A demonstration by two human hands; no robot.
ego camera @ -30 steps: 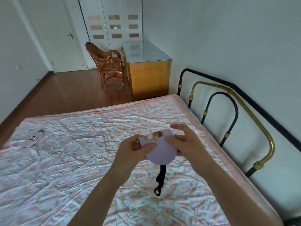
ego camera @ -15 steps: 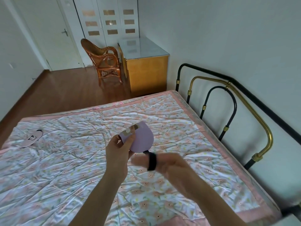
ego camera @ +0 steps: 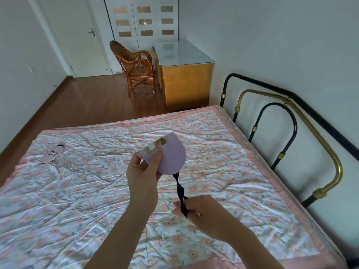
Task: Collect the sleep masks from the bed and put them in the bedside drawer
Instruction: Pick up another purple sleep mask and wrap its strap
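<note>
My left hand (ego camera: 142, 177) pinches the folded lilac sleep mask (ego camera: 171, 156) above the bed (ego camera: 58, 191), right hand (ego camera: 196, 209) gripping its black strap (ego camera: 180, 191) at 5 o'clock; gathering step, with a second mask (ego camera: 52, 153) left at 9 o'clock, probably next.

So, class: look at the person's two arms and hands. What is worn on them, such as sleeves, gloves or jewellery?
Nothing shows on either. The left hand and right hand are bare, with no gloves, and no rings or watch can be seen. Both forearms are bare to the bottom edge of the picture, so no sleeve is in view.
</note>
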